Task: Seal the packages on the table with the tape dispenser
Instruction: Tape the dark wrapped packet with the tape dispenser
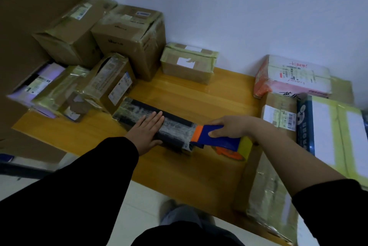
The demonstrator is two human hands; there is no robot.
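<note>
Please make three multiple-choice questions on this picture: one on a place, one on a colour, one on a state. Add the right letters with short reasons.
1. The left hand lies: A. at the person's side; B. flat on the long black package; C. in the air.
2. The tape dispenser is: A. all black; B. green and white; C. blue and orange.
3. The right hand: A. grips the tape dispenser; B. hangs open; C. is out of view.
Answers: 1 B, straight fingers rest on its taped top; 2 C, blue body with orange front; 3 A, fingers curl round it.
</note>
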